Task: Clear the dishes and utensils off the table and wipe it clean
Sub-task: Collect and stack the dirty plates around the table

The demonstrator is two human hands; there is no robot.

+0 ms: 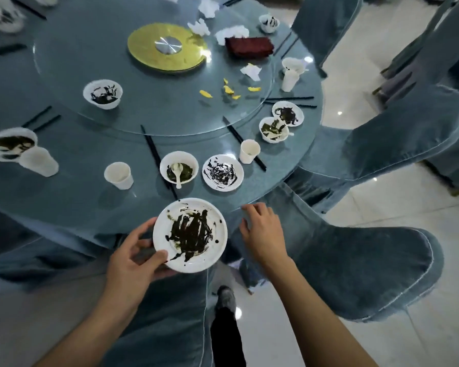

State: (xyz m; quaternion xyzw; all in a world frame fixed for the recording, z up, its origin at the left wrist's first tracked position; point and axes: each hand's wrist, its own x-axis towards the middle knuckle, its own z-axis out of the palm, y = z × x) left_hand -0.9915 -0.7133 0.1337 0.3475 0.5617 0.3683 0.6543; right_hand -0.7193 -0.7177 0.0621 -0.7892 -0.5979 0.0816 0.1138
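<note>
My left hand [133, 258] grips a dirty white plate [190, 234] smeared with dark sauce, held just off the near edge of the round table [72, 186]. To its right my right hand [263, 231] hovers empty by the table's rim, fingers spread. On the table in front of me sit a bowl with a white spoon [179, 168], a smeared small plate [222, 172], two paper cups [118, 175] [249, 151] and black chopsticks [157, 157].
A glass turntable [149, 75] holds a dirty bowl [102, 94], yellow peel scraps [228, 90], crumpled tissues [202, 26] and a dark red cloth [248, 46]. More bowls and cups stand at the right [281, 123] and left [13, 147]. Blue-covered chairs [368, 255] flank me.
</note>
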